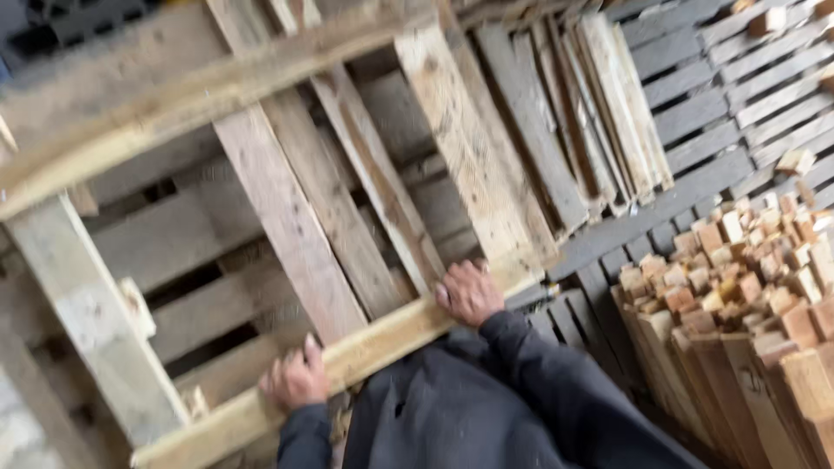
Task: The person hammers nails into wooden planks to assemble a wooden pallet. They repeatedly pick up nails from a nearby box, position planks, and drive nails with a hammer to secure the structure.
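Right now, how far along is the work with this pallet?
Done: loose boards lean stacked, cut blocks piled at right. In hand: left hand and right hand grip the wooden pallet's near edge, tilted up. Left: its slats are all attached.

Wood stock all around my workspace

Beyond the fingertips I see loose boards [599, 104] leaning in a fanned row, with gray slatted pallets [738, 95] further right of them. Off to the right of the fingers, well apart, stands a stack of cut wooden blocks [747, 287], ends up. Under everything, past the fingers, lie more pallets [182, 234].
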